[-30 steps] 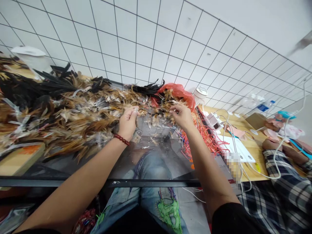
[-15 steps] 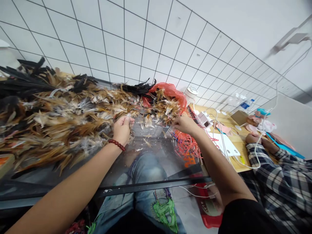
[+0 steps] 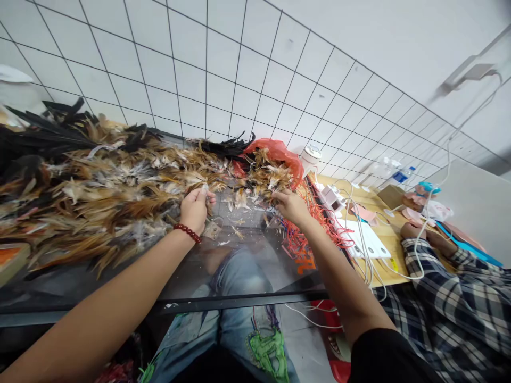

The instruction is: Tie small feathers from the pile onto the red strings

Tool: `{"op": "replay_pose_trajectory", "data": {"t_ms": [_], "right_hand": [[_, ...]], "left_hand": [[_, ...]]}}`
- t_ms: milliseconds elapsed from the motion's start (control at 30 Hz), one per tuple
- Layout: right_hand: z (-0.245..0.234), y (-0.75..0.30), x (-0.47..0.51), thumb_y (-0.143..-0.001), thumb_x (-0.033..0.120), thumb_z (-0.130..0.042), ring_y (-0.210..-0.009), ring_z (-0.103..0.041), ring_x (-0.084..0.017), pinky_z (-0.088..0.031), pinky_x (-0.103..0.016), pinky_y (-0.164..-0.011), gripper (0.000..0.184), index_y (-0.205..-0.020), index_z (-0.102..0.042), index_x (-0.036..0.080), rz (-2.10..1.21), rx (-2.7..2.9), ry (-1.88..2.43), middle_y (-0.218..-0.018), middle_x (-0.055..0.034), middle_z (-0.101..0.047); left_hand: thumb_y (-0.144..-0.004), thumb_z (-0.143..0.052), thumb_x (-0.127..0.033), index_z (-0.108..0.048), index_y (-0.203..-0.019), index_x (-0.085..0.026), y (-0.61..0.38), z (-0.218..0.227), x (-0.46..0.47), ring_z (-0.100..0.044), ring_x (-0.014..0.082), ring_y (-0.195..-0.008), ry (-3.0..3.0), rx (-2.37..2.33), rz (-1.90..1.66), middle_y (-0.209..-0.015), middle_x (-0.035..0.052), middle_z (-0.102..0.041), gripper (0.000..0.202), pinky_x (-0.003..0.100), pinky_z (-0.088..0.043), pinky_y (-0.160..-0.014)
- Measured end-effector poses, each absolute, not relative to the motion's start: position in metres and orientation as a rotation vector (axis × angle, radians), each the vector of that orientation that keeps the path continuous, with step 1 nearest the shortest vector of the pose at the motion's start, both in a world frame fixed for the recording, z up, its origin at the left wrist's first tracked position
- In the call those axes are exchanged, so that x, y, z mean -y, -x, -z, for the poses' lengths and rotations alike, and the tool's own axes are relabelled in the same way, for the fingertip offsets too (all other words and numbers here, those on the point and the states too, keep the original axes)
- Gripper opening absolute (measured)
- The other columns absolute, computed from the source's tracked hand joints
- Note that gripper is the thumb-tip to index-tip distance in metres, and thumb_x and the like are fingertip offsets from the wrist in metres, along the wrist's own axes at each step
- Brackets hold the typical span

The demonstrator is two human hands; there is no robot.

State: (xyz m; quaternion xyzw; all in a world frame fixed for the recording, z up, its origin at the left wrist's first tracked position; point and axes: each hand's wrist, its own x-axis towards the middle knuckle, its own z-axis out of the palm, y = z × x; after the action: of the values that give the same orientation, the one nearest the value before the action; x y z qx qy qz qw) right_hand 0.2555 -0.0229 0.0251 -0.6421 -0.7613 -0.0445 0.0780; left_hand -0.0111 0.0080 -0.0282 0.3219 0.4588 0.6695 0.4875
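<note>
A big heap of brown, tan and black feathers (image 3: 99,186) lies across a glass tabletop (image 3: 247,260). My left hand (image 3: 195,208), with a red bead bracelet on its wrist, is closed on a small bunch of feathers at the heap's near edge. My right hand (image 3: 290,205) is pinched on feathers at the edge of a smaller clump (image 3: 267,178) that spills from a red plastic bag (image 3: 279,154). Loose feathers lie on the glass between my hands.
Tangled orange-red strings (image 3: 311,234) lie right of my right hand. Beyond them a wooden table (image 3: 399,260) carries white cables, small devices and a water bottle (image 3: 401,174). A co-worker's plaid sleeve (image 3: 443,287) rests there. A white tiled wall stands behind.
My right hand has moved down and slightly left, from the red bag's clump toward its near edge. My left hand has dropped a little along the heap. The view has shifted.
</note>
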Motion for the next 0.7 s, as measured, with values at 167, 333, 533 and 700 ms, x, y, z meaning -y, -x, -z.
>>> {"op": "replay_pose_trajectory", "data": {"t_ms": [167,333,533,700], "right_hand": [[-0.029,-0.253,0.021,-0.083,0.02,-0.051,-0.099,-0.062,-0.021,-0.044,-0.027,-0.079,0.032,-0.109,-0.069,0.028,0.195,2.307,1.969,-0.109,-0.0054,-0.066],[-0.045,-0.274,0.035,-0.083,0.022,-0.053,-0.09,-0.063,-0.018,-0.042,-0.024,-0.074,0.022,-0.091,-0.073,0.025,0.044,2.339,2.092,-0.095,-0.0033,-0.071],[-0.032,-0.269,0.043,-0.084,0.029,-0.053,-0.09,-0.064,-0.02,-0.044,-0.027,-0.074,0.022,-0.092,-0.074,0.024,0.029,2.269,2.194,-0.098,-0.0064,-0.072],[-0.031,-0.276,0.041,-0.082,0.022,-0.054,-0.088,-0.064,-0.018,-0.046,-0.026,-0.075,0.022,-0.088,-0.075,0.022,-0.042,2.134,2.085,-0.098,-0.0057,-0.072]], "left_hand": [[-0.082,-0.054,-0.022,-0.056,-0.062,-0.016,0.012,0.025,-0.007,-0.052,0.0082,-0.051,-0.767,-1.114,-1.646,-0.059,-0.0006,-0.058,0.022,0.019,-0.045,-0.05],[-0.086,-0.046,-0.011,-0.057,-0.062,-0.013,0.01,0.021,-0.005,-0.052,0.0077,-0.051,-0.756,-1.125,-1.623,-0.061,0.0001,-0.058,0.026,0.021,-0.045,-0.054],[-0.088,-0.05,-0.014,-0.056,-0.065,-0.013,0.01,0.023,-0.005,-0.052,0.007,-0.054,-0.791,-1.122,-1.608,-0.063,-0.0007,-0.058,0.024,0.021,-0.045,-0.055],[-0.087,-0.054,-0.019,-0.057,-0.064,-0.014,0.012,0.025,-0.006,-0.052,0.0074,-0.053,-0.765,-1.126,-1.627,-0.063,-0.0006,-0.058,0.024,0.021,-0.045,-0.054]]}}
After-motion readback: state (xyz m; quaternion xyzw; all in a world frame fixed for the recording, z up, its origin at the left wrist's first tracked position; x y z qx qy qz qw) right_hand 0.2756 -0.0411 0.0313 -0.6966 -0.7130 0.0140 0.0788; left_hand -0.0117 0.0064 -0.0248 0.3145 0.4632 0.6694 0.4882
